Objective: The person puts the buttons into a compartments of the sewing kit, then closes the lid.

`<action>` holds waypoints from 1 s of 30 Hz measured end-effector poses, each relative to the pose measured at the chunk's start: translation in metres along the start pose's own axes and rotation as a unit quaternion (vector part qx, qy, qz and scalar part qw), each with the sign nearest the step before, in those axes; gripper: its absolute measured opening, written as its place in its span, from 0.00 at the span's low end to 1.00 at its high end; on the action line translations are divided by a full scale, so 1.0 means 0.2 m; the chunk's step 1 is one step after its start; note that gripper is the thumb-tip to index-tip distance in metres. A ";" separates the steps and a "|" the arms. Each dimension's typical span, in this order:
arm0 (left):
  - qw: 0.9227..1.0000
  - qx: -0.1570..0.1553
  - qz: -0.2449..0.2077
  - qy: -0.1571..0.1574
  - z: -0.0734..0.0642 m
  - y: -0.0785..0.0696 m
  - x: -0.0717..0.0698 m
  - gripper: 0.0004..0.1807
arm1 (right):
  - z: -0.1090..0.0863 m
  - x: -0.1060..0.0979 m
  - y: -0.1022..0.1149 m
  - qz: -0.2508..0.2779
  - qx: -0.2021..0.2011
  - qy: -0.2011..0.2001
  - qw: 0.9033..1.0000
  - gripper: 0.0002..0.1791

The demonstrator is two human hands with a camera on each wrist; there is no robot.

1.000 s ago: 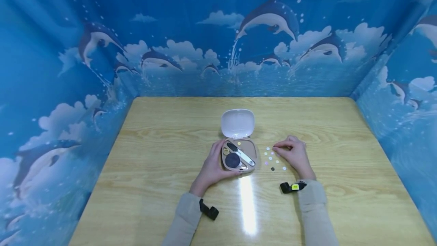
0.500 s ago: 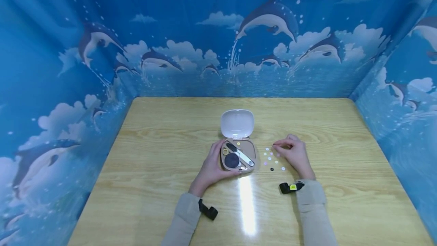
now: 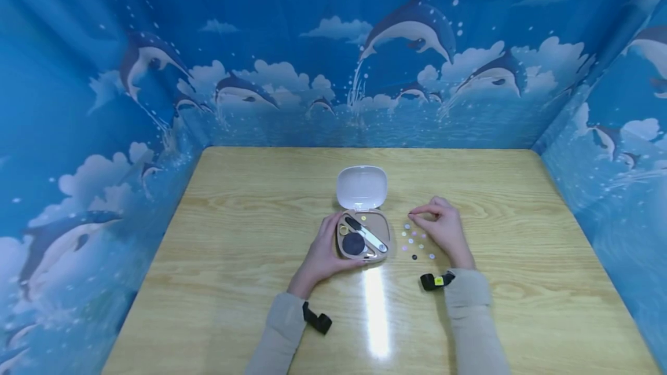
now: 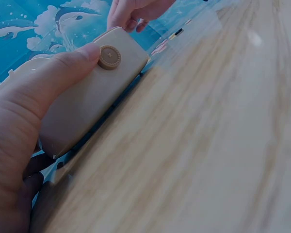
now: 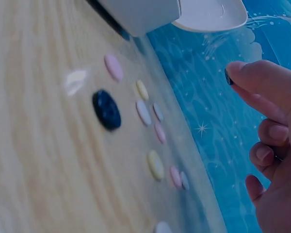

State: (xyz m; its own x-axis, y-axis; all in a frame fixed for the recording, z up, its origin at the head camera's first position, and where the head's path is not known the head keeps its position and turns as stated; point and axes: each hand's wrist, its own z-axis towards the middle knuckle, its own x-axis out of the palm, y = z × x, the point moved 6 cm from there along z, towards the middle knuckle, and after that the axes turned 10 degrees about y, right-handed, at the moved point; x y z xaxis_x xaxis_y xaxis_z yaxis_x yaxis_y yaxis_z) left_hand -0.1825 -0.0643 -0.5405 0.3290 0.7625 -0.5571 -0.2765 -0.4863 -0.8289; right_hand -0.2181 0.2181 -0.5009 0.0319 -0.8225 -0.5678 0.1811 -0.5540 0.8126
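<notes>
My left hand [image 3: 320, 256] grips a beige sewing box [image 3: 383, 225] from its left side, the thumb along the near wall by a round button-shaped catch [image 4: 109, 57]. Its white lid [image 3: 362, 188] stands open at the back. Inside lie a dark round disc [image 3: 354, 243], a black-and-white tool [image 3: 371, 238], a gold-coloured ring [image 3: 344, 230] and a small yellow button [image 3: 363, 218]. To the right of the box, my right hand [image 3: 444, 228] pinches a small dark button [image 5: 228, 76] between thumb and index finger, raised above the table in the right wrist view.
Several loose buttons lie on the wood-grain table [image 3: 234, 236] between box and right hand: a black button [image 5: 106, 110], a pink button [image 5: 113, 67], a yellow button [image 5: 155, 165] and other pale ones. A blue dolphin curtain [image 3: 292, 74] surrounds the table's back and sides.
My right hand has lifted away from the scattered buttons and shifted slightly left and back, toward the box, with the dark button pinched. The left hand and box have stayed put.
</notes>
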 end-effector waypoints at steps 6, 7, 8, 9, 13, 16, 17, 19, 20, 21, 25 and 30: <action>1.000 -0.003 0.002 0.003 0.00 0.01 0.00 0.69 | 0.03 0.03 0.05 0.030 -0.017 0.002 0.999 0.08; 1.000 -0.004 0.001 0.003 0.00 0.01 0.00 0.69 | 0.04 0.04 0.05 0.033 -0.021 0.003 0.999 0.08; 1.000 -0.003 0.002 0.004 0.00 0.01 0.00 0.69 | 0.04 0.05 0.06 0.035 -0.025 0.004 0.999 0.08; 1.000 -0.003 0.002 0.003 0.00 0.01 0.00 0.69 | 0.04 0.06 0.07 0.038 -0.030 0.006 0.999 0.08; 1.000 0.001 0.005 0.002 0.00 0.01 0.00 0.69 | 0.06 0.10 0.10 0.046 -0.040 0.013 0.998 0.08; 1.000 0.003 0.006 0.001 0.00 0.01 0.00 0.69 | 0.07 0.13 0.12 0.053 -0.042 0.022 0.997 0.07; 1.000 0.004 0.005 0.000 0.00 0.01 0.00 0.69 | 0.07 0.15 0.13 0.055 -0.043 0.024 0.997 0.07; 1.000 0.003 0.004 -0.001 0.00 0.01 0.00 0.69 | 0.08 0.17 0.14 0.054 -0.050 0.027 0.997 0.06; 1.000 0.005 0.003 -0.002 0.00 0.01 0.00 0.69 | 0.09 0.18 0.15 0.053 -0.054 0.029 0.997 0.06; 1.000 0.006 0.002 -0.003 0.00 0.01 0.00 0.69 | 0.09 0.19 0.16 0.052 -0.056 0.031 0.997 0.06; 1.000 0.008 -0.001 -0.006 0.00 0.00 0.00 0.69 | 0.11 0.23 0.18 0.053 -0.054 0.043 0.996 0.06; 1.000 0.012 -0.003 -0.007 0.00 0.00 0.00 0.69 | 0.12 0.28 0.18 0.050 -0.036 0.057 0.996 0.06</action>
State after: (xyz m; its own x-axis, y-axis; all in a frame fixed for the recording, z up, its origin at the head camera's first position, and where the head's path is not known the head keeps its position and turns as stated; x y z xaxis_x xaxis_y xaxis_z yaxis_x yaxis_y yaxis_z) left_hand -0.1830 -0.0641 -0.5407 0.3192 0.7714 -0.5505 -0.2955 -0.4709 -0.8312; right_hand -0.2329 0.1488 -0.4996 0.1639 -0.8513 -0.4984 0.2410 -0.4554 0.8570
